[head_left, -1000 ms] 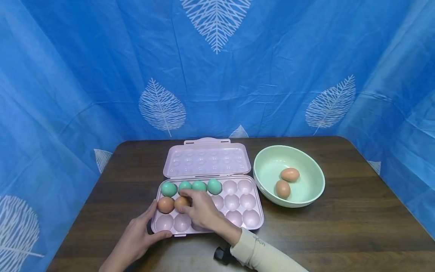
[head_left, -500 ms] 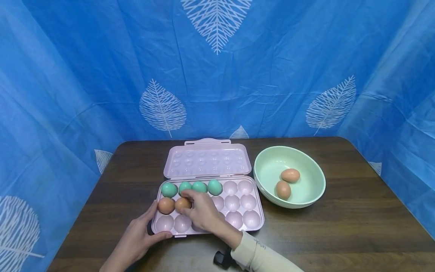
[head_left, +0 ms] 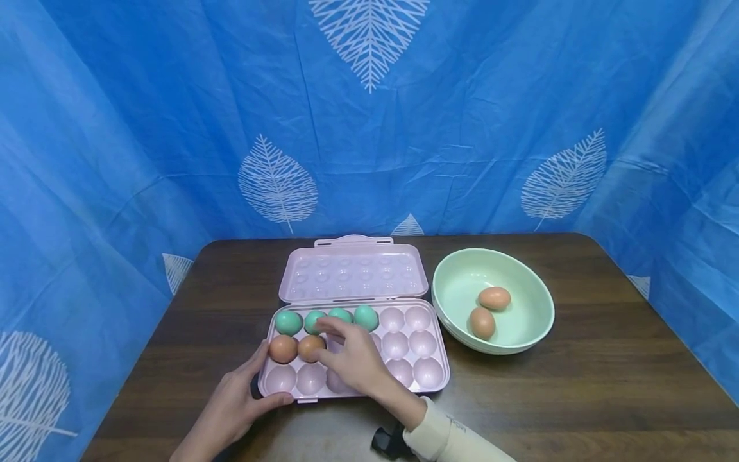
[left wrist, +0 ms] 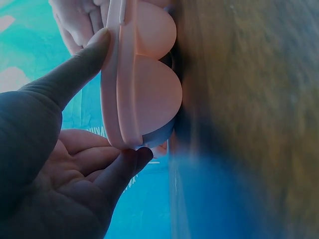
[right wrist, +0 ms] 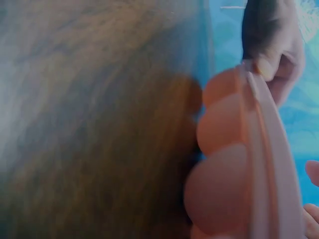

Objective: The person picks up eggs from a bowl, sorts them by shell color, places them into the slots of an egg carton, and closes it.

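Nothing appears to be gripped by the right hand (head_left: 355,358): its fingers are held loosely extended over the tray (head_left: 423,344), with the thumb tip at the near right side of the second brown egg (head_left: 310,348); whether that egg is touched cannot be told. By the left hand (head_left: 233,394) the tray's near left corner is clasped, the thumb being laid along the front rim. That egg is seated in the middle row, next to the first brown egg (head_left: 283,349), and behind them four green eggs (head_left: 288,323) are lined up in the far row. Two more brown eggs (head_left: 482,323) are contained in the bowl (head_left: 522,311), just right of the tray. The step in hand is judged to be the seating of the second brown egg, with only the withdrawal of the fingers left. For the next move, a lift clear of the green eggs is called for, so that none is nudged; then one egg could be fetched from the bowl for the middle row's third cell, now partly hidden by the fingers.
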Motion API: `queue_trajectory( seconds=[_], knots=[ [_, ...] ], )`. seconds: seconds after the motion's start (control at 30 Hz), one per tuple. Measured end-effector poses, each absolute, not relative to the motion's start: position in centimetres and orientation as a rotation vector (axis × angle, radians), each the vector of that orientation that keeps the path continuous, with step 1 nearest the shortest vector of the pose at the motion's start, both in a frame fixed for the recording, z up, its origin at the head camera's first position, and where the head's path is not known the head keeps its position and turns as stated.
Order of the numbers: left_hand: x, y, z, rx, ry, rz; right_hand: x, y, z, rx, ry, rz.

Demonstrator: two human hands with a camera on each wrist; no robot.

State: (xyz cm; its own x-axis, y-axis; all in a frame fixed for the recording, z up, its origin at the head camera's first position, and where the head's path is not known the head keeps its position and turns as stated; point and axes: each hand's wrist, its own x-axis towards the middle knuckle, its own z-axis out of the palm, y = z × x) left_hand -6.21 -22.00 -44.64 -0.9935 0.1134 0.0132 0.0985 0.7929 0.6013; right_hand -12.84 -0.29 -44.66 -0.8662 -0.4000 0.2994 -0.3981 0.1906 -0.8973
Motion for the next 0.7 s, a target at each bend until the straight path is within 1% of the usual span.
queue_trajectory(
  seconds=[0.27,0.7],
  knots=[
    [-6.2,-21.9,-44.6,0.107,2.897,0.954,-12.9,2.2,-43.9,-0.719,2.385,-1.923],
    [-6.3,-21.9,-44.6,0.125,2.913,0.984,-14.0,8.5,-41.8,-0.535,2.412,-2.113]
  ],
)
